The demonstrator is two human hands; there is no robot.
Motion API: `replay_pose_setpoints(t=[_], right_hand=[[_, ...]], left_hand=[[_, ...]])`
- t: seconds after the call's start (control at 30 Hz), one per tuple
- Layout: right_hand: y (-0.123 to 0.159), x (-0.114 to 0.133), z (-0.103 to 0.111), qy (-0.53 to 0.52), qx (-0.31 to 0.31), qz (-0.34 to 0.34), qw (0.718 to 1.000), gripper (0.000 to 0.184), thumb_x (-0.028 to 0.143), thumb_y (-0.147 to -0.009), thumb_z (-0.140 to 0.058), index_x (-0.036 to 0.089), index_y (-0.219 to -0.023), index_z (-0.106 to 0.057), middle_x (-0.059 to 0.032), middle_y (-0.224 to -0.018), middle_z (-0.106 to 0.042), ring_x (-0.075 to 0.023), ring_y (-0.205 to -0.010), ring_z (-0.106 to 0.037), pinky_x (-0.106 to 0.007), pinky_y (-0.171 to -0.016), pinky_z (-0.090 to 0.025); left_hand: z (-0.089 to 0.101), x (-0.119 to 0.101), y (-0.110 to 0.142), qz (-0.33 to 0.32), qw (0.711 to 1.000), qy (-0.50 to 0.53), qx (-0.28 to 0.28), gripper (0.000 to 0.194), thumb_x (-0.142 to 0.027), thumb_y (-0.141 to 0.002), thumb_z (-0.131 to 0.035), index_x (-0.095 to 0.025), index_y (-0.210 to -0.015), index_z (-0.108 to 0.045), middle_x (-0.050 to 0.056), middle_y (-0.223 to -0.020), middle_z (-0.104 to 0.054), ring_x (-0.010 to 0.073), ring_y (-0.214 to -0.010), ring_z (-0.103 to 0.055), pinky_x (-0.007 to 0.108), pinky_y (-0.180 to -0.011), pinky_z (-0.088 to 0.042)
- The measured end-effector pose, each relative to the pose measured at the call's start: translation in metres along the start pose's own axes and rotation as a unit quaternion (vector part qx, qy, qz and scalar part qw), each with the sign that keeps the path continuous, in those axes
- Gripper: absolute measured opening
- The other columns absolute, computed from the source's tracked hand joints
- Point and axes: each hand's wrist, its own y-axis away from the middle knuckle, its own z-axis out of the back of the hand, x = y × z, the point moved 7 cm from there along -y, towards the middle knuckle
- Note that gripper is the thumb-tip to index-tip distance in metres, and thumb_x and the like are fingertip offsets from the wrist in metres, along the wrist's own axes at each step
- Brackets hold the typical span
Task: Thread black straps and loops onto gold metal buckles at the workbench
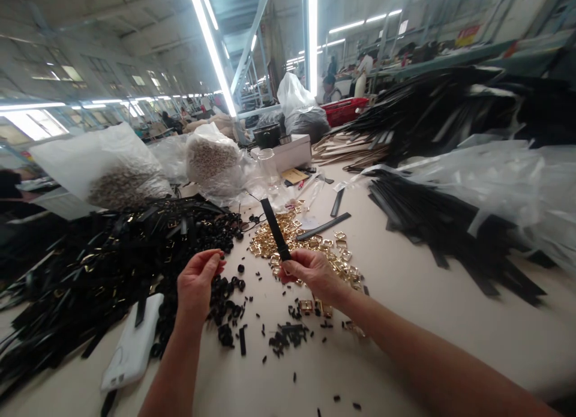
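Observation:
My right hand (318,276) pinches the lower end of a short black strap (272,224), which stands tilted up to the left above the table. A band crosses the strap just above my fingertips. To the left, my left hand (197,280) is closed in a pinch; a tiny dark bit may be between thumb and finger, but I cannot make it out. Behind and beneath the strap lies a pile of gold metal buckles (264,239). Small black loops (229,297) are scattered beside my left hand, and little black pieces (288,336) lie between my forearms.
A large heap of black straps (112,255) covers the left side, with a white power bank (132,345) at its front. Bags of small parts (211,159) stand behind. On the right lie bundled black strips (441,225) and clear plastic (517,177). People work farther back.

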Motion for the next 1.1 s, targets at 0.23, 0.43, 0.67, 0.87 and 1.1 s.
replay_pose_setpoints(t=[0.23,0.43,0.67,0.87,1.1], right_hand=[[0.0,0.004,0.0,0.099,0.014,0.019,0.995,0.03,0.042,-0.079,-0.067,0.013,-0.077,-0.059,-0.0024,-0.068,-0.064,-0.0079,-0.055,-0.058,-0.023,-0.055,-0.051],[0.0,0.004,-0.002,0.128,0.021,0.021,0.991,0.03,0.042,-0.08,-0.065,0.013,-0.077,-0.059,-0.0022,-0.068,-0.064,-0.0077,-0.055,-0.057,-0.023,-0.055,-0.05],[0.003,0.007,-0.002,0.198,0.016,0.035,0.98,0.02,0.032,-0.084,-0.06,0.013,-0.079,-0.061,-0.0013,-0.068,-0.063,-0.0082,-0.056,-0.057,-0.02,-0.053,-0.047],[0.005,0.004,-0.001,0.251,0.012,0.049,0.967,0.019,0.032,-0.087,-0.058,0.014,-0.082,-0.063,-0.0009,-0.07,-0.066,-0.0089,-0.056,-0.059,-0.019,-0.052,-0.046],[0.008,0.006,-0.007,0.323,0.026,0.055,0.944,0.022,0.035,-0.09,-0.057,0.016,-0.085,-0.065,-0.0001,-0.072,-0.068,-0.0092,-0.058,-0.063,-0.018,-0.053,-0.045]], left_hand=[[-0.023,0.008,-0.003,-0.138,0.896,-0.399,0.137,0.025,-0.04,-0.078,-0.059,-0.022,-0.091,-0.071,0.005,-0.096,-0.068,0.0237,-0.086,-0.062,0.037,-0.085,-0.046],[-0.042,0.014,0.002,-0.161,0.854,-0.467,0.161,0.018,-0.029,-0.078,-0.056,-0.022,-0.083,-0.071,0.006,-0.092,-0.069,0.025,-0.09,-0.06,0.037,-0.089,-0.043],[-0.04,0.011,0.006,-0.052,0.97,-0.192,0.138,0.026,-0.044,-0.069,-0.073,-0.019,-0.067,-0.066,0.004,-0.079,-0.068,0.0179,-0.068,-0.059,0.028,-0.068,-0.045],[-0.066,0.02,0.035,0.142,0.966,0.093,0.197,0.032,-0.041,-0.063,-0.082,-0.015,-0.073,-0.068,0.005,-0.077,-0.069,0.0146,-0.07,-0.062,0.023,-0.067,-0.048],[-0.081,0.024,0.052,0.175,0.947,0.146,0.226,0.029,-0.038,-0.065,-0.083,-0.014,-0.077,-0.07,0.003,-0.069,-0.067,0.012,-0.065,-0.06,0.021,-0.066,-0.049]])
